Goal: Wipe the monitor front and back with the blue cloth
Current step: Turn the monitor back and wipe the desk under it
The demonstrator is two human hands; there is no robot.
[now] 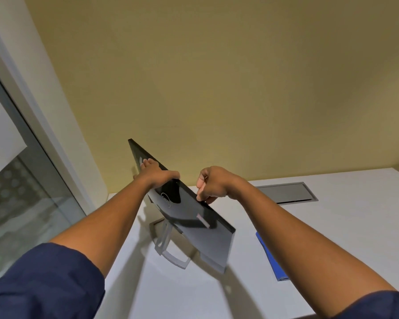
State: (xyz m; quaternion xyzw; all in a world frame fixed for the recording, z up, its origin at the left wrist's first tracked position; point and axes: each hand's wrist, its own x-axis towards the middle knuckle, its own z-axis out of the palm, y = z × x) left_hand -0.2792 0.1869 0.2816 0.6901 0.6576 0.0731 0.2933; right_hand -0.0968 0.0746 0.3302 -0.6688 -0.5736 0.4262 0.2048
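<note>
A dark monitor [189,217] stands on a silver stand [171,252] on the white desk, its glossy back with a round logo turned toward me. My left hand [156,172] lies over the monitor's top edge near its far corner, fingers curled round the edge. My right hand [211,184] grips the top edge further right, fingers curled, the fingertips hidden behind the panel. The blue cloth [271,256] lies folded flat on the desk to the right of the monitor, untouched by either hand.
The white desk [332,226] runs to a yellow wall [217,88] behind the monitor. A grey cable hatch [286,192] is set in the desk at the back right. A glass partition with a white frame [32,157] stands at the left.
</note>
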